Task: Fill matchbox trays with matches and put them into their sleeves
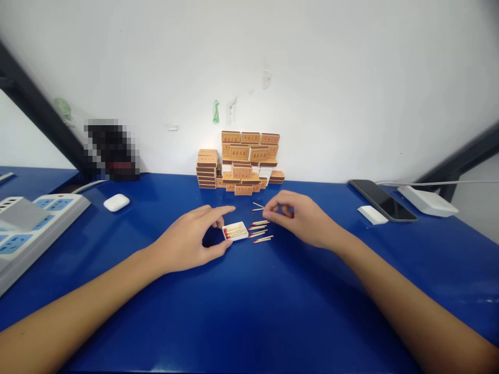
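A white matchbox tray (244, 237) with red-headed matches lying in it rests on the blue table. My left hand (195, 236) grips its left end, thumb at the near corner and a finger at the far side, index finger stretched out above. Just right of the tray, several loose matches (262, 234) lie in a rough column with their heads to the left. My right hand (298, 215) is closed in a pinch above them, with a match (258, 210) at its fingertips; another match (258, 204) shows beside it. The exact contact is hard to make out.
Stacked matchboxes (249, 153) stand against the white wall (335, 93). To the left are a white earbud case (116, 202) and a power strip (42, 228). At the right lie a phone (384, 200), a small white block (373, 214) and a white box-shaped device (428, 201).
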`<state>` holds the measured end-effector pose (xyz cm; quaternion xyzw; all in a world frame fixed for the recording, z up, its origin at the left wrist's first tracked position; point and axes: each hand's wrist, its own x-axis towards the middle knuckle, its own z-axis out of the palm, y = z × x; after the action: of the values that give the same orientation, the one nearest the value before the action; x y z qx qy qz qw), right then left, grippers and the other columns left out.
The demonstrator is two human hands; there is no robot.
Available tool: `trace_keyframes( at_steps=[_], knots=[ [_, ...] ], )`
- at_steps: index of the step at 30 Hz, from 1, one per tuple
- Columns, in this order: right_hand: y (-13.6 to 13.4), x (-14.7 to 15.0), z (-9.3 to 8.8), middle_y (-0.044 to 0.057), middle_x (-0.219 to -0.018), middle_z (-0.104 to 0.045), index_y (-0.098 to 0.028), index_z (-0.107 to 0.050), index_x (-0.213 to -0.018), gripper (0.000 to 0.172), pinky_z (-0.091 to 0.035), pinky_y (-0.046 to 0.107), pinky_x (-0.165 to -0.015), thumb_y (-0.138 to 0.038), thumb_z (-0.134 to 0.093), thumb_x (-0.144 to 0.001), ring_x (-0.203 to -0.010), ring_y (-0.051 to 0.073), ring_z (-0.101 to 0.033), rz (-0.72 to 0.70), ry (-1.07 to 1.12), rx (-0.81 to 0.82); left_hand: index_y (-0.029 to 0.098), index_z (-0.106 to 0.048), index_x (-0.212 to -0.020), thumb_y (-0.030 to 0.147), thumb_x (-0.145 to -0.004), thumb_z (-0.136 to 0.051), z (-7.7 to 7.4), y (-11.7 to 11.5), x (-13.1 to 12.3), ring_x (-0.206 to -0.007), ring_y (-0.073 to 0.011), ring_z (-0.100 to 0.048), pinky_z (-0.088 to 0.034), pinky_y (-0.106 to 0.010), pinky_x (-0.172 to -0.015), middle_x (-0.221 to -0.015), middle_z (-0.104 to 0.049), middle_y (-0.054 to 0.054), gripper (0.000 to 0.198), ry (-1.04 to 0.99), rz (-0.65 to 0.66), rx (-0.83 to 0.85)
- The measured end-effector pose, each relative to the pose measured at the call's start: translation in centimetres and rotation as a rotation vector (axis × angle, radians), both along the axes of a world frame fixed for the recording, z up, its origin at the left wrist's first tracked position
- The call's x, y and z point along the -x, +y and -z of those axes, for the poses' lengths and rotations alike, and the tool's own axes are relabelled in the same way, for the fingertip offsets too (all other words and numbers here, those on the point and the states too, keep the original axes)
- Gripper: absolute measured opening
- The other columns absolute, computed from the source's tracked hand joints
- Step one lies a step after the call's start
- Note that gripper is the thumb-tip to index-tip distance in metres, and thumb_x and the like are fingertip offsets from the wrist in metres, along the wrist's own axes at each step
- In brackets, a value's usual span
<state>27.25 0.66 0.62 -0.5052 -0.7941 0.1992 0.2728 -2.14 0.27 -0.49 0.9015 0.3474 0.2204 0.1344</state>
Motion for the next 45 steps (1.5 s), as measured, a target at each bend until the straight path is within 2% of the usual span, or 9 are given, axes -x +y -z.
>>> trace_keyframes(
  at_steps=[3, 8, 11, 14, 22, 28, 33, 39, 45],
  knots=[
    [2.0, -0.3, 0.4, 0.005, -0.09, -0.062, -0.021, -0.074, -0.09, 0.009, -0.042, 0.032, -0.07, -0.023, -0.066, -0.092, -0.072, 0.017, -0.051, 0.023, -0.073, -0.149, 0.028, -0.05, -0.149, 0.036, -0.093, -0.067, 0.0, 0.0, 0.0, -0.098, -0.0211, -0.066, -0.056, -0.04, -0.092, -0.107, -0.069, -0.003, 0.06, -0.001, 0.004, 0.015],
    [3.5, -0.4, 1.6, 0.006, -0.096, -0.06, -0.02, -0.071, -0.09, 0.009, -0.044, 0.032, -0.075, -0.022, -0.063, -0.095, -0.079, 0.018, -0.055, -0.04, -0.157, -0.079, 0.029, -0.049, -0.15, 0.036, -0.092, -0.067, 0.1, 0.1, -0.1, -0.099, -0.0212, -0.066, -0.056, -0.04, -0.093, -0.107, -0.07, -0.003, 0.061, -0.002, -0.007, 0.025],
    [3.1, -0.6, 1.7, 0.007, -0.099, -0.06, -0.019, -0.067, -0.091, 0.011, -0.046, 0.033, -0.078, -0.022, -0.058, -0.098, -0.083, 0.019, -0.058, -0.046, -0.183, -0.067, 0.028, -0.05, -0.15, 0.036, -0.091, -0.068, 0.0, 0.0, -0.1, -0.098, -0.0208, -0.066, -0.056, -0.04, -0.092, -0.107, -0.069, -0.003, 0.062, 0.002, -0.006, 0.026],
    [2.2, -0.8, 1.1, 0.007, -0.101, -0.06, -0.019, -0.064, -0.092, 0.014, -0.046, 0.033, -0.078, -0.025, -0.054, -0.101, -0.085, 0.019, -0.058, -0.063, -0.195, -0.059, 0.028, -0.05, -0.149, 0.035, -0.092, -0.068, -0.1, 0.0, 0.0, -0.097, -0.0205, -0.065, -0.056, -0.039, -0.092, -0.105, -0.069, -0.003, 0.061, 0.0, -0.008, 0.021],
    [-1.4, -0.2, -0.2, 0.005, -0.098, -0.063, -0.023, -0.067, -0.094, 0.019, -0.046, 0.032, -0.072, -0.032, -0.053, -0.103, -0.079, 0.017, -0.057, -0.211, -0.183, 0.133, 0.028, -0.05, -0.149, 0.036, -0.092, -0.068, -0.1, 0.0, 0.0, -0.099, -0.0212, -0.066, -0.056, -0.04, -0.092, -0.106, -0.07, -0.003, 0.06, -0.001, -0.012, 0.027],
    [-1.0, 0.1, 0.0, 0.005, -0.091, -0.064, -0.022, -0.068, -0.094, 0.015, -0.044, 0.031, -0.071, -0.028, -0.055, -0.101, -0.079, 0.018, -0.057, -0.13, -0.177, -0.006, 0.029, -0.049, -0.15, 0.036, -0.092, -0.068, 0.0, 0.0, 0.0, -0.098, -0.0214, -0.066, -0.056, -0.039, -0.092, -0.106, -0.07, -0.003, 0.061, -0.006, -0.018, 0.019],
    [-0.9, 0.1, 0.1, 0.005, -0.095, -0.062, -0.022, -0.067, -0.1, 0.014, -0.045, 0.031, -0.073, -0.023, -0.054, -0.101, -0.081, 0.018, -0.057, -0.116, -0.189, -0.003, 0.029, -0.049, -0.15, 0.036, -0.092, -0.068, 0.1, 0.0, 0.1, -0.097, -0.0211, -0.066, -0.056, -0.04, -0.092, -0.106, -0.069, -0.003, 0.061, -0.014, -0.01, 0.017],
    [-0.8, -0.1, 0.2, 0.004, -0.092, -0.061, -0.022, -0.066, -0.092, 0.01, -0.044, 0.03, -0.072, -0.024, -0.06, -0.099, -0.08, 0.017, -0.056, -0.126, -0.182, -0.02, 0.029, -0.049, -0.15, 0.036, -0.093, -0.068, 0.1, 0.0, 0.2, -0.097, -0.0206, -0.065, -0.056, -0.04, -0.092, -0.106, -0.069, -0.003, 0.061, -0.01, -0.015, 0.02],
    [-0.4, -0.7, 0.7, 0.005, -0.096, -0.063, -0.022, -0.067, -0.101, 0.015, -0.046, 0.031, -0.073, -0.023, -0.053, -0.101, -0.08, 0.018, -0.058, -0.098, -0.197, -0.021, 0.029, -0.05, -0.149, 0.036, -0.092, -0.068, 0.0, 0.0, 0.0, -0.098, -0.0214, -0.066, -0.056, -0.041, -0.092, -0.107, -0.069, -0.004, 0.061, -0.008, -0.018, 0.016]
  ],
)
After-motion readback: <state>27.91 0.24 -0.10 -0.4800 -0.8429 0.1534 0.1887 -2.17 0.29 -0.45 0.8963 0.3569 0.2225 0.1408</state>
